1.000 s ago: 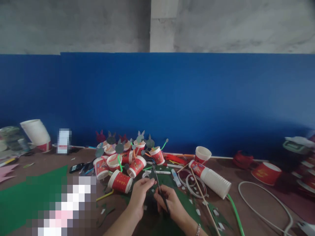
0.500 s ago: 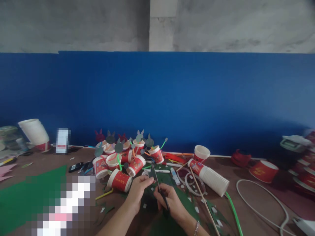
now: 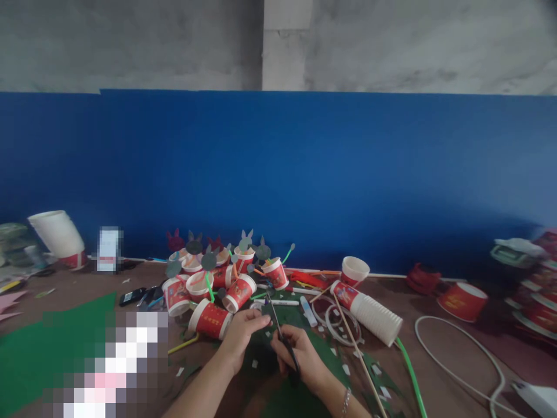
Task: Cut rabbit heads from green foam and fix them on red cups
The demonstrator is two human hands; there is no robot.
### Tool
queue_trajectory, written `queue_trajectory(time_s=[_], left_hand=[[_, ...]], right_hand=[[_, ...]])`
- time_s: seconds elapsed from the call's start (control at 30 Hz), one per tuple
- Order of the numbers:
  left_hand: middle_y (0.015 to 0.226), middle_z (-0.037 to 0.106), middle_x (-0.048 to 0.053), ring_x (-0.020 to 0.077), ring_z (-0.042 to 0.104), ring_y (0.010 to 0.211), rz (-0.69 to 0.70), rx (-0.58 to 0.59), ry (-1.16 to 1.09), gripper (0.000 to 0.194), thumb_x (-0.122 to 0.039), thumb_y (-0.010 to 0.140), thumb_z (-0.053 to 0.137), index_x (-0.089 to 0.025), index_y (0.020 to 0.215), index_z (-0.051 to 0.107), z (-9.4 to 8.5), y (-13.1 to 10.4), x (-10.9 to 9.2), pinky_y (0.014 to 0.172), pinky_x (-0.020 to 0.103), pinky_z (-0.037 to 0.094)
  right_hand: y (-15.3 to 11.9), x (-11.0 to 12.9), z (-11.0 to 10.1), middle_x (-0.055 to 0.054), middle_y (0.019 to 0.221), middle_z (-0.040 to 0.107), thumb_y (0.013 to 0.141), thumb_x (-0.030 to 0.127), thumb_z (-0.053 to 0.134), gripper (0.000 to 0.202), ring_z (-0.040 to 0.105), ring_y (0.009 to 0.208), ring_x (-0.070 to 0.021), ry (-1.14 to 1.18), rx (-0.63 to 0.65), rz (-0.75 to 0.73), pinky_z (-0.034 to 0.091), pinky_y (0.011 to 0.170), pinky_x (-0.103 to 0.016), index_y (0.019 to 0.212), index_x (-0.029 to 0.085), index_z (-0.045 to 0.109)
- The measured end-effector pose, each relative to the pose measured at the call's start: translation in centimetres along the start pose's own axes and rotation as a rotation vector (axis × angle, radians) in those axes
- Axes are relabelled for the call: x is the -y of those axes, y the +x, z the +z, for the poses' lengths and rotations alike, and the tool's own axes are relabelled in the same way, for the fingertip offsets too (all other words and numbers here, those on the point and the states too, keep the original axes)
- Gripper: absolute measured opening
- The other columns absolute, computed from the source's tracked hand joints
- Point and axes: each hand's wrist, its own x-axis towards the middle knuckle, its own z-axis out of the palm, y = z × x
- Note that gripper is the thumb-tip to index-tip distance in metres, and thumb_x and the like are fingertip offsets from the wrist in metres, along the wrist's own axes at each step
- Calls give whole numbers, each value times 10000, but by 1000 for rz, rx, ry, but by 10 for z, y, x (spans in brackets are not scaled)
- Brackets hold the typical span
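While the right hand [image 3: 300, 351] curls round the scissors [image 3: 275, 318], likely stiff, best held by their handles, the left hand [image 3: 243, 334] is nearly closed, contents unclear.

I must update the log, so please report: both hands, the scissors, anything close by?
Right hand holding scissors. Left hand beside blades, its grip unclear. Marker behind blades, tipped red cup near left hand.

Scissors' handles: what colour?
The scissors' handles are black; seen best in the head view.
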Motion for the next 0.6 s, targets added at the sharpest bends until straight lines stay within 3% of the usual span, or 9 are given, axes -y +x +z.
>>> queue_trajectory(time_s=[0.6], left_hand=[[596, 645, 2, 164, 546, 651, 14, 46, 46, 261, -346, 582, 756, -168, 518, 576, -2, -1, -4, 699, 281, 370]], right_hand=[[0, 3, -3, 68, 382, 472, 680, 539, 638, 395, 384, 334, -57, -4, 22, -4, 279, 376, -179, 649, 170, 499]])
